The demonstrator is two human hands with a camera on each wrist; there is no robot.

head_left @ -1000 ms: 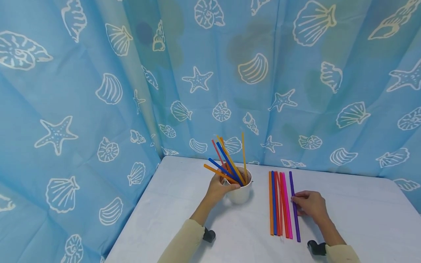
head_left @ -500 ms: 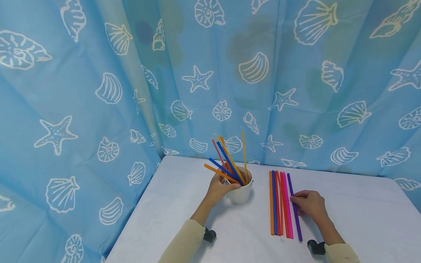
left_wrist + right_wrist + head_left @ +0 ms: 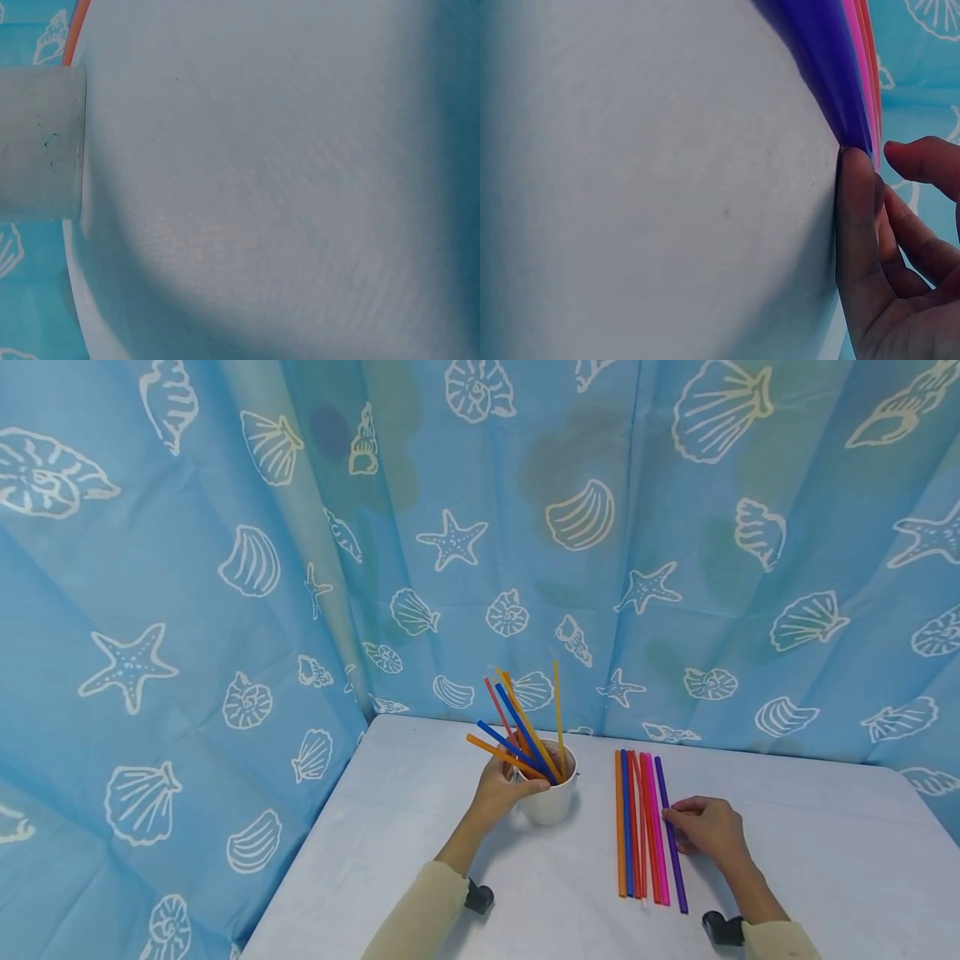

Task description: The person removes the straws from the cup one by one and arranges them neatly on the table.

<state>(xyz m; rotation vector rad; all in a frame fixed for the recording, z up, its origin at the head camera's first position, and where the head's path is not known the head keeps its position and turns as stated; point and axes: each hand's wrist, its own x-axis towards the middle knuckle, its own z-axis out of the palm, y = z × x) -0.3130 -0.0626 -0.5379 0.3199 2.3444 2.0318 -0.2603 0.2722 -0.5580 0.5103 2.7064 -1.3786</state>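
Observation:
My left hand (image 3: 498, 793) grips a white cup (image 3: 547, 804) by its rim, thumb at the near side; its other fingers are partly hidden. Several orange, blue, red and yellow straws (image 3: 528, 731) lean out of the cup. In the left wrist view only the cup's wall (image 3: 41, 142) shows, not the hand. On the right, my right hand (image 3: 711, 828) pinches a purple straw (image 3: 674, 852) lying on the table. That straw (image 3: 829, 67) looms large in the right wrist view, with the thumb against it. Left of it lies a pink straw (image 3: 657, 835), closer at the far end.
A row of red straws (image 3: 636, 835), a blue straw (image 3: 627, 835) and an orange straw (image 3: 620, 835) lies side by side between the cup and the right hand. White cloth covers the table (image 3: 360, 860). A blue shell-patterned curtain (image 3: 450, 577) stands behind and at the left.
The purple straw's far end has shifted left toward the pink straw, with my right hand on it. My left hand and the cup stay in place.

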